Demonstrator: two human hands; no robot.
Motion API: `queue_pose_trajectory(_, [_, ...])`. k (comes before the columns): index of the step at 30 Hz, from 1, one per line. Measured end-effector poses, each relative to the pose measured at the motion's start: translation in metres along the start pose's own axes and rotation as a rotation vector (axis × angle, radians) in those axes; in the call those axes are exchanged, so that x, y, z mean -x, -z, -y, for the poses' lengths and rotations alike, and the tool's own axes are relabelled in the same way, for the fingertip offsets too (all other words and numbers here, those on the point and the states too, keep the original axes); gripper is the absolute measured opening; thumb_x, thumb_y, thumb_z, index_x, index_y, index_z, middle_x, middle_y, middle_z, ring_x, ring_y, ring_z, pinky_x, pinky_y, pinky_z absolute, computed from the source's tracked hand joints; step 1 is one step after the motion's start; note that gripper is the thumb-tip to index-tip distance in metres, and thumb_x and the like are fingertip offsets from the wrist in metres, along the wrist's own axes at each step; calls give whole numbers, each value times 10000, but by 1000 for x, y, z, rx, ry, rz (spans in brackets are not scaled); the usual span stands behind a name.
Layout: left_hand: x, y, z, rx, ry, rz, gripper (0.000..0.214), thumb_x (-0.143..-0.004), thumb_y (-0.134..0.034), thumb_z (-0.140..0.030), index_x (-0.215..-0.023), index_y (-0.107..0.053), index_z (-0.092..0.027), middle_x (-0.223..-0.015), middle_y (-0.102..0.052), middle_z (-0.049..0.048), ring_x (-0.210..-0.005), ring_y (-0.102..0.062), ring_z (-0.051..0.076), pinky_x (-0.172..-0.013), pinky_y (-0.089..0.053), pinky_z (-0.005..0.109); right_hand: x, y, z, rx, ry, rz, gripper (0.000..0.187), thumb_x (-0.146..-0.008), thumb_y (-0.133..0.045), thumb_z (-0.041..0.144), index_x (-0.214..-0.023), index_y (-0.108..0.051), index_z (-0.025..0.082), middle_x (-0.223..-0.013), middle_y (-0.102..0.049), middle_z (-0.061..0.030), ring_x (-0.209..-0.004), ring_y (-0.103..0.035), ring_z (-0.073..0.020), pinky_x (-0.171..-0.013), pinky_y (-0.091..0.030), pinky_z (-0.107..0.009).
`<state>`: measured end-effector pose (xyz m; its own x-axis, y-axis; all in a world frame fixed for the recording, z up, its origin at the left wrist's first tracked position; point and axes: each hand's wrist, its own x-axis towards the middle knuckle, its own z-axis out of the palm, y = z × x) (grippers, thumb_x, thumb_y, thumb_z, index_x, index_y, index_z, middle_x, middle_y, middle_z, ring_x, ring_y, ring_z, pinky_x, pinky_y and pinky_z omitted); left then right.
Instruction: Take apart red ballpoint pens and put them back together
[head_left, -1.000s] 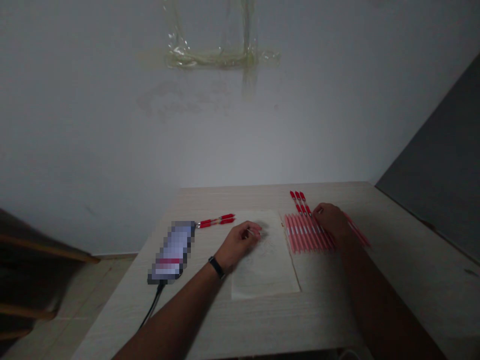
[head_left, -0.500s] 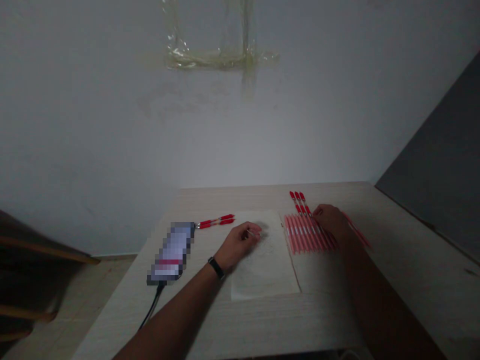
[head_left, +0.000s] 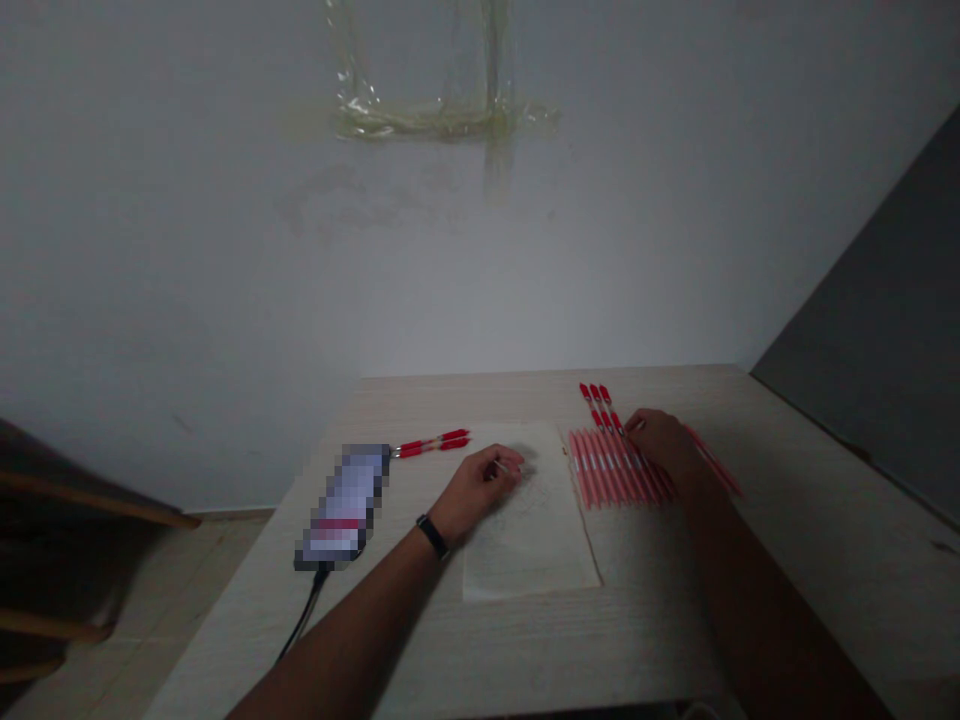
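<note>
Pinching a thin rod (head_left: 504,466) over the paper (head_left: 532,550) with the left hand (head_left: 476,490); resting the right hand (head_left: 660,445) curled on the pens (head_left: 607,468), with grip unclear. Light, stiff, slick; probably best pinched mid-barrel.

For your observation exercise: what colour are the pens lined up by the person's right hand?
The pens are red; head view shows it best.
</note>
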<state>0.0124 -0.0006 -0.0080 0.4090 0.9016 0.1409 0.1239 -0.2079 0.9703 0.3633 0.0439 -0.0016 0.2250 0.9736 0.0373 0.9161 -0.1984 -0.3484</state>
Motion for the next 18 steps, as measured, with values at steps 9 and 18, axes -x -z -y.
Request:
queue_pose_trajectory(9, [-1,13,-2,-276,-29,-48,190,-900,-650,-298,-1039,-682,-172,-938,-695,69,-751,-586,162,-709,-438,299,4,-11,26,-198,259,-98,87,-874,-594,223,-823,-655,188,-826,-697,-54,-748,-618,-178,-693,-430,-274])
queue_pose_trajectory(18, [-1,31,5,-794,-42,-191,173,-866,-645,-209,-1035,-673,-183,-1083,-663,104,-1018,-617,257,-922,-468,389,44,-28,85,-342,711,62,244,-962,-601,310,-753,-620,186,-781,-609,-7,-707,-578,-144,-667,-396,-263])
